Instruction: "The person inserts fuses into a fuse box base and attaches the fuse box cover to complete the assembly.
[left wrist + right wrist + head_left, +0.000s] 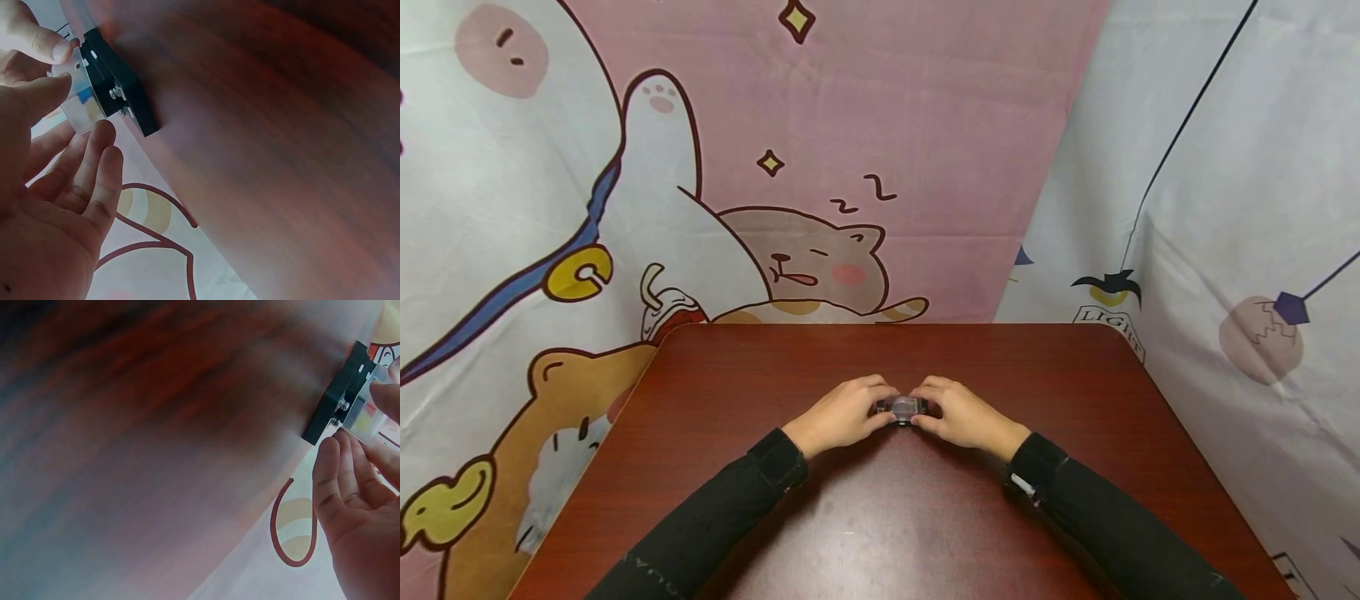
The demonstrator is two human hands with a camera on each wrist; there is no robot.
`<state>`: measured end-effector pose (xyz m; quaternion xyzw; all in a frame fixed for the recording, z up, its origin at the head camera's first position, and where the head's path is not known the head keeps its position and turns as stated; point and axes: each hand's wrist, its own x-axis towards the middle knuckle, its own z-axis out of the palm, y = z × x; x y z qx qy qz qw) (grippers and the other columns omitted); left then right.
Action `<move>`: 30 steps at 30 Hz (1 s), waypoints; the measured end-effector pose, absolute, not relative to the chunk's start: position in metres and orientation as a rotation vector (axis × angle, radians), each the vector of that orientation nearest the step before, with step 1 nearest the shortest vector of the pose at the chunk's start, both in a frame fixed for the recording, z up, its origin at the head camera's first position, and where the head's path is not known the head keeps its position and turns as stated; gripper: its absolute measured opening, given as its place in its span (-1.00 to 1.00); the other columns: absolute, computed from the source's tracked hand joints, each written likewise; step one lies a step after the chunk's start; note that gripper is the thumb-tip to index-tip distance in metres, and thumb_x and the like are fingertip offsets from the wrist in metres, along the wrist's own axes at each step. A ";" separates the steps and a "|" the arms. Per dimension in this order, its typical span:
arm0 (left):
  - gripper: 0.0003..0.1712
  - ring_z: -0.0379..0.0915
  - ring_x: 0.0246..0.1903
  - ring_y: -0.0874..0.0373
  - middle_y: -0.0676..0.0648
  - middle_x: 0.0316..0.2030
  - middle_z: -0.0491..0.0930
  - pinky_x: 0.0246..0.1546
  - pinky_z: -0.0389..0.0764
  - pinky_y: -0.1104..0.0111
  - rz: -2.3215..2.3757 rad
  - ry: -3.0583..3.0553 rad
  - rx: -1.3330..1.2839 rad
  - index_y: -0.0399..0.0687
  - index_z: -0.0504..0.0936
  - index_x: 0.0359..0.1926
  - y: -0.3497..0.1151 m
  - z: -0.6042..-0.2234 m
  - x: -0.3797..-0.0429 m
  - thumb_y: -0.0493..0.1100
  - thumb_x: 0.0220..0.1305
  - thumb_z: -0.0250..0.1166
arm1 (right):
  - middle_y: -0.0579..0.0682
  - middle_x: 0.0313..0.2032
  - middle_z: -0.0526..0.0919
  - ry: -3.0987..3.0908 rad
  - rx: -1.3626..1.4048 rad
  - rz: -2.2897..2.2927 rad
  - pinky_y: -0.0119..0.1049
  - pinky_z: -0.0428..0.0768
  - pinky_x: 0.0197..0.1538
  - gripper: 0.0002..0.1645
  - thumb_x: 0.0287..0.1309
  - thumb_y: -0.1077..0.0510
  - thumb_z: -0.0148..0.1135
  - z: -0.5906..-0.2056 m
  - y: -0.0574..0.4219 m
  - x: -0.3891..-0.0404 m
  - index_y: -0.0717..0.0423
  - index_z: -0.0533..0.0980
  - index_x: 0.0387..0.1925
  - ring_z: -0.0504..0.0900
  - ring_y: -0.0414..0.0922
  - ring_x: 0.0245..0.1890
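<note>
A small black block with a clear plastic cover [903,407] is at the middle of the table, between both hands. My left hand [847,414] pinches its left end between thumb and fingers. At the opposite end, my right hand [964,415] pinches it the same way. Metal screws show on the side of the black base [128,90] in the left wrist view. Blue and yellowish patches show through the clear cover [81,106]. From the right wrist, the base [337,394] appears to sit on the tabletop, with the right fingers [328,469] against the cover.
The reddish-brown wooden table [887,517] has rounded far corners. Behind it hangs a pink and white cartoon-printed cloth [925,125], and another white printed cloth [1225,208] hangs along the right side.
</note>
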<state>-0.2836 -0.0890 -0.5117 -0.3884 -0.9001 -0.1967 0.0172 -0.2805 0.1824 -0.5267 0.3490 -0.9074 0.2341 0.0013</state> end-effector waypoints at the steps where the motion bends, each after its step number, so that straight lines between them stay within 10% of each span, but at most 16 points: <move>1: -0.56 0.69 -0.04 0.19 0.06 0.08 0.71 0.01 0.71 0.29 -0.610 -2.795 -1.208 0.00 0.73 0.33 -0.089 -0.512 -0.284 0.03 0.56 0.44 | -0.11 0.11 0.70 -2.849 1.098 0.729 -0.25 0.69 0.05 -0.53 0.49 -0.08 0.46 -0.526 0.182 -0.280 0.02 0.69 0.29 0.70 -0.16 -0.02; 30: -0.54 0.67 -0.09 0.21 0.03 0.03 0.69 -0.01 0.73 0.29 -0.483 -2.823 -1.204 -0.05 0.73 0.34 -0.086 -0.516 -0.279 0.04 0.58 0.41 | -0.09 0.08 0.71 -2.887 1.119 0.589 -0.16 0.70 0.10 -0.56 0.50 -0.06 0.45 -0.526 0.178 -0.282 0.04 0.73 0.25 0.67 -0.19 0.00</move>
